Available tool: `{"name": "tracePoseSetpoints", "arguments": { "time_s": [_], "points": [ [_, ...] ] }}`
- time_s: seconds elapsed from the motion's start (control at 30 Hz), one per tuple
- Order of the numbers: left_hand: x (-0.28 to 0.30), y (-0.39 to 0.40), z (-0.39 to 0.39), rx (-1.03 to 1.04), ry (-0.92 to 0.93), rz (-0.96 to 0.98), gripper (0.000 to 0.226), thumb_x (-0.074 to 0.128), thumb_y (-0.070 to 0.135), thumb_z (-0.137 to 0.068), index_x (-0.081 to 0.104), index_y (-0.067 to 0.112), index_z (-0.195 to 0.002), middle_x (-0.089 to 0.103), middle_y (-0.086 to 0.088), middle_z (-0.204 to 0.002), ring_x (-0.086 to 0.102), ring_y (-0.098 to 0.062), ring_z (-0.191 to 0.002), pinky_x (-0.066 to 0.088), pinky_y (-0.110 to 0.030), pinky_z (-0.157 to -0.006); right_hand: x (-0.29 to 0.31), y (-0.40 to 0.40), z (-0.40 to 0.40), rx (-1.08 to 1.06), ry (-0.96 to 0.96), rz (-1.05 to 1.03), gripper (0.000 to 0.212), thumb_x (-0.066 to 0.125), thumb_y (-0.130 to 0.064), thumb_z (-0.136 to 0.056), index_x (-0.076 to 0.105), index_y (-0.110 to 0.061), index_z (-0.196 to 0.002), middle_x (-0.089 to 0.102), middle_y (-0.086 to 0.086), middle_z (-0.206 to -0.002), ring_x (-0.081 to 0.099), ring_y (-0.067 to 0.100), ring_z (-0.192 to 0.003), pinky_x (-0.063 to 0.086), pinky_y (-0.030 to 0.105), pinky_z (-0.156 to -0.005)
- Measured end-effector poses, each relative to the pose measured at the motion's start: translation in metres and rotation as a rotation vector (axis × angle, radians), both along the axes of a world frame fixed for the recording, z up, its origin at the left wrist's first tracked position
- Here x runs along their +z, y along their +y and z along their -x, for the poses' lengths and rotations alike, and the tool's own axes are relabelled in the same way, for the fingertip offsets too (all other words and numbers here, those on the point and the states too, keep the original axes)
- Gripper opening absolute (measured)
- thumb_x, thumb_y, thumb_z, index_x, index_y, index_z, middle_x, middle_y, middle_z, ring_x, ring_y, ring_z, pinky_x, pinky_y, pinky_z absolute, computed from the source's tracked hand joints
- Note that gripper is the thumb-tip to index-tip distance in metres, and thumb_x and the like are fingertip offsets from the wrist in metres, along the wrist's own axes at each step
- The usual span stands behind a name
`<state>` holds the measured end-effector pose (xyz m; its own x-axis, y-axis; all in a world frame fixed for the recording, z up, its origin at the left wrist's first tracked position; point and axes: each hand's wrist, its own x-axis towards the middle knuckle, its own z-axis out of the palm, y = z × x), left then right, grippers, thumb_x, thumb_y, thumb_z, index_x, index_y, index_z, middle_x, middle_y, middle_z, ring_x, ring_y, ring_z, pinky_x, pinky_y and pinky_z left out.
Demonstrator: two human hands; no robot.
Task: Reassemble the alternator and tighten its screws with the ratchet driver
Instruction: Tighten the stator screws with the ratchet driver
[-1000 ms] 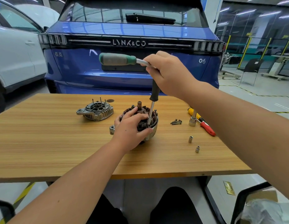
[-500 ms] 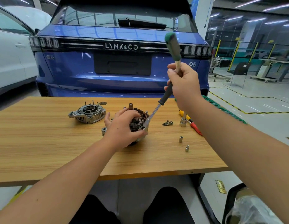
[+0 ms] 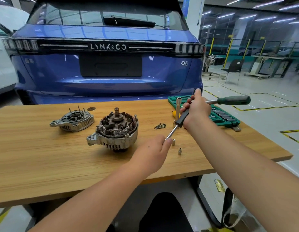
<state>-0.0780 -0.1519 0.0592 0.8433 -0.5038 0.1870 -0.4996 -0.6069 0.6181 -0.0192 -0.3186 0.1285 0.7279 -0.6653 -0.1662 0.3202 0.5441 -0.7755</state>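
Right hand (image 3: 197,111) gripping the ratchet driver (image 3: 184,118) by its black extension, green handle pointing right; left hand (image 3: 153,151) pinching the shaft tip; alternator (image 3: 115,131) upright on the bench (image 3: 45,156), untouched; end cover (image 3: 72,120) beside it; screws (image 3: 160,126) nearby

A single wide-angle head-worn view looks forward and down from close above the wooden table (image 3: 45,164), which fills the middle of the frame. The blue car (image 3: 110,67) spans the upper frame, and both forearms enter from the bottom edge.
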Motion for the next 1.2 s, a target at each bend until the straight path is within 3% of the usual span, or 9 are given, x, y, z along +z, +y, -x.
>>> {"name": "tracePoseSetpoints", "arguments": {
  "time_s": [0.07, 0.23, 0.4, 0.5, 0.63, 0.8, 0.97, 1.07, 1.2],
  "points": [
    [-0.003, -0.008, -0.004, 0.009, -0.051, -0.104, 0.039, 0.025, 0.048, -0.107, 0.042, 0.029, -0.078, 0.053, 0.004, -0.074, 0.049, -0.015, -0.067, 0.04, -0.038, -0.062, -0.006, -0.012, -0.005, -0.044, 0.025, 0.003, 0.027, 0.064, -0.041, -0.094, 0.06, -0.017, -0.083, 0.052, -0.009, -0.048, 0.046, 0.008, -0.038, 0.042, 0.023, -0.042],
    [-0.008, -0.02, -0.016, 0.061, -0.123, -0.21, 0.041, 0.017, 0.05, -0.107, 0.043, 0.029, -0.082, 0.054, 0.005, -0.075, 0.053, -0.018, -0.071, 0.044, -0.039, -0.063, -0.027, -0.032, -0.022, -0.129, 0.068, -0.019, 0.03, 0.062, -0.042, -0.096, 0.059, -0.016, -0.083, 0.052, -0.005, -0.054, 0.048, 0.01, -0.04, 0.044, 0.024, -0.042],
    [-0.034, -0.007, -0.028, 0.125, -0.045, -0.178, 0.041, 0.022, 0.047, -0.108, 0.039, 0.029, -0.075, 0.051, 0.004, -0.071, 0.047, -0.013, -0.065, 0.029, -0.036, -0.057, -0.024, -0.093, -0.027, -0.293, 0.057, -0.096, 0.031, 0.062, -0.039, -0.097, 0.054, -0.014, -0.08, 0.05, -0.004, -0.057, 0.043, 0.011, -0.036, 0.04, 0.022, -0.042],
    [-0.041, -0.012, -0.043, 0.134, 0.129, 0.013, 0.04, 0.029, 0.043, -0.108, 0.055, 0.024, -0.087, 0.059, 0.002, -0.084, 0.053, -0.012, -0.079, 0.036, -0.03, -0.064, -0.034, -0.102, -0.028, -0.065, 0.044, -0.087, 0.031, 0.063, -0.04, -0.097, 0.053, -0.017, -0.078, 0.049, -0.004, -0.062, 0.041, 0.008, -0.04, 0.037, 0.022, -0.04],
    [-0.049, -0.031, -0.06, 0.121, 0.101, -0.044, 0.041, 0.041, 0.042, -0.106, 0.071, 0.015, -0.103, 0.062, -0.002, -0.098, 0.055, -0.021, -0.1, 0.047, -0.04, -0.091, -0.068, -0.086, -0.025, 0.274, 0.268, 0.13, 0.027, 0.065, -0.044, -0.096, 0.06, -0.018, -0.09, 0.056, -0.005, -0.067, 0.045, 0.007, -0.044, 0.04, 0.022, -0.042],
    [-0.055, -0.042, -0.072, 0.1, 0.12, -0.052, 0.029, 0.053, 0.045, -0.102, 0.071, 0.023, -0.108, 0.068, 0.007, -0.094, 0.061, -0.017, -0.096, 0.049, -0.035, -0.085, -0.103, -0.085, -0.025, 0.619, 0.482, 0.472, 0.015, 0.072, -0.025, -0.093, 0.06, -0.015, -0.095, 0.054, 0.0, -0.071, 0.044, 0.008, -0.043, 0.038, 0.021, -0.039],
    [-0.06, -0.046, -0.078, 0.097, 0.072, -0.201, 0.032, 0.057, 0.053, -0.097, 0.069, 0.031, -0.116, 0.07, 0.01, -0.108, 0.061, -0.016, -0.106, 0.047, -0.041, -0.098, -0.104, -0.088, -0.027, 0.879, 0.592, 0.802, 0.019, 0.078, -0.014, -0.085, 0.073, -0.015, -0.103, 0.062, 0.001, -0.064, 0.048, 0.01, -0.046, 0.04, 0.024, -0.04],
    [-0.061, -0.05, -0.082, 0.103, 0.049, -0.214, 0.031, 0.06, 0.055, -0.094, 0.068, 0.035, -0.116, 0.069, 0.013, -0.109, 0.06, -0.015, -0.11, 0.044, -0.042, -0.102, -0.104, -0.085, -0.029, 0.957, 0.578, 0.856, 0.02, 0.078, -0.013, -0.086, 0.073, -0.014, -0.105, 0.066, 0.002, -0.064, 0.047, 0.011, -0.046, 0.04, 0.025, -0.04],
    [-0.066, -0.053, -0.085, 0.083, 0.024, -0.193, 0.029, 0.063, 0.054, -0.091, 0.068, 0.037, -0.114, 0.061, 0.021, -0.087, 0.06, -0.011, -0.105, 0.043, -0.042, -0.101, -0.106, -0.086, -0.028, 1.0, 0.547, 0.85, 0.018, 0.074, -0.01, -0.088, 0.072, -0.012, -0.106, 0.071, 0.01, -0.074, 0.047, 0.012, -0.046, 0.04, 0.024, -0.04]
  ]
}}
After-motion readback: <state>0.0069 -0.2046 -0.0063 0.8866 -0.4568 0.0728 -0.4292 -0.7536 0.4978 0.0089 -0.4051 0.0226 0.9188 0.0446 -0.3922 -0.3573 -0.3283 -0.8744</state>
